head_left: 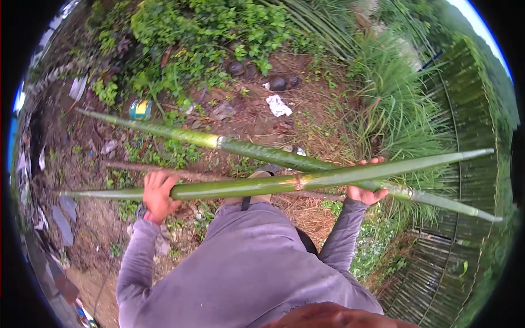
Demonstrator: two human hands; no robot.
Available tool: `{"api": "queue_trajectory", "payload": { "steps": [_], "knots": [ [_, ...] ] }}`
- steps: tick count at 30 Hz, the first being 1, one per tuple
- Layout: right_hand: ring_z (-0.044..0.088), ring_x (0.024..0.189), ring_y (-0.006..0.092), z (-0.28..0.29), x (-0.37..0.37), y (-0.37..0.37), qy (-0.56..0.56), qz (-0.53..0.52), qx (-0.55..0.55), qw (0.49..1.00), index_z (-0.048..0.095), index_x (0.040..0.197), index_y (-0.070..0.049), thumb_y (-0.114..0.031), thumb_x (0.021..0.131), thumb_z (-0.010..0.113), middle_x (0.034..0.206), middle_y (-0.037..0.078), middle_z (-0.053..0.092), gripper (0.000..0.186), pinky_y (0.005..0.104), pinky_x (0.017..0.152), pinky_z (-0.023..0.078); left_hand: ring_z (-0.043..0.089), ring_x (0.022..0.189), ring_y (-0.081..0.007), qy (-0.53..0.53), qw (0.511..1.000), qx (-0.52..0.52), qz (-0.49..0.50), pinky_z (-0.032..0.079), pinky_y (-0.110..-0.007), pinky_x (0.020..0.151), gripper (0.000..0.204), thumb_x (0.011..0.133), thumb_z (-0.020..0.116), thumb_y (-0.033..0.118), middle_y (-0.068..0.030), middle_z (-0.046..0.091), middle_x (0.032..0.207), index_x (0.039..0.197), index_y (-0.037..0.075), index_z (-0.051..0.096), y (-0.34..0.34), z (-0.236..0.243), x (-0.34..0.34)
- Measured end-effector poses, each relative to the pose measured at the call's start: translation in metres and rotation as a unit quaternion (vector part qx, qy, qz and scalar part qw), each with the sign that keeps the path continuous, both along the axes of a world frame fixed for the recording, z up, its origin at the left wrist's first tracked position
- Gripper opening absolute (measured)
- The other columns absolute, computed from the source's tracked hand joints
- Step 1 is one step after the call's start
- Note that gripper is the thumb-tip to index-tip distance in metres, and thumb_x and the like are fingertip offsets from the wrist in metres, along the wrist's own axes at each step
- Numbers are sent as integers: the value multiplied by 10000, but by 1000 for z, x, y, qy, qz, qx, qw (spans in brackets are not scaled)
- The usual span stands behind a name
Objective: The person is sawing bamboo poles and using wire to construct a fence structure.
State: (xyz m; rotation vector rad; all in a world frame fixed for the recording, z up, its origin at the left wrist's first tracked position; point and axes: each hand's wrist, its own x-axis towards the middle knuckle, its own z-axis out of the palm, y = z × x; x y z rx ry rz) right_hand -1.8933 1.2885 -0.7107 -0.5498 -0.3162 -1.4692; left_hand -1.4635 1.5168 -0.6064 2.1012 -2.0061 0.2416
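Note:
Two long green bamboo poles cross in front of my body, a little right of the middle. My left hand (159, 194) is closed over the nearer bamboo pole (235, 188), toward its left end. This pole lies on top at the crossing and runs up to the right. Beneath it the other bamboo pole (262, 153) slants from the upper left down to the right. Close to the crossing, my right hand (365, 192) wraps both poles from below. Its fingertips show past their far side, while the poles hide most of its palm.
A bamboo slat fence (465, 126) stands on the right, behind tall grass (394, 98). Cut bamboo poles (314, 27) lie at the back. A green can (140, 109), crumpled white litter (279, 105) and dark round husks (278, 83) dot the soil. Leafy weeds (208, 27) grow beyond.

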Motion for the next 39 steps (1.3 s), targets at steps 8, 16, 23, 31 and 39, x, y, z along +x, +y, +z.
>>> {"api": "queue_trajectory", "payload": {
  "steps": [8,16,23,31,39],
  "knots": [
    [428,1142,301,14,-13,9,42,-20,43,998,378,1261,-59,-361,676,720,1238,99,452,742,487,1007,284,207,1276,-371,748,432,-363,350,188,-485,1031,1010,719,267,768,-308,130,1367,1380,46,19,45,-117,54],
    [423,1164,288,-21,-34,17,62,8,192,979,419,1246,-92,-394,643,730,1247,82,475,742,587,1021,175,306,1202,-417,937,107,-321,84,258,-596,969,1120,602,309,848,-275,222,1326,1323,13,118,-112,-143,12],
    [369,1182,372,-82,-77,55,17,26,207,978,412,1228,-64,-448,647,716,1234,168,454,760,617,992,200,438,662,-259,949,90,-300,-47,381,-484,723,826,700,161,802,-85,444,693,819,49,481,-122,-163,6],
    [446,1073,333,-81,-58,73,-27,-169,240,955,360,1287,-119,-475,659,688,1208,168,466,792,575,905,320,474,693,-296,962,71,-248,-84,381,-524,734,830,681,209,818,-106,481,715,817,51,497,-76,-154,-9],
    [319,1241,325,-104,-46,76,-28,-39,196,980,299,1315,-49,-366,718,642,1326,152,366,757,525,1054,178,497,833,-343,950,126,-285,6,339,-547,872,936,681,133,818,-181,519,906,1028,25,491,-32,-203,12]
  ]
}}
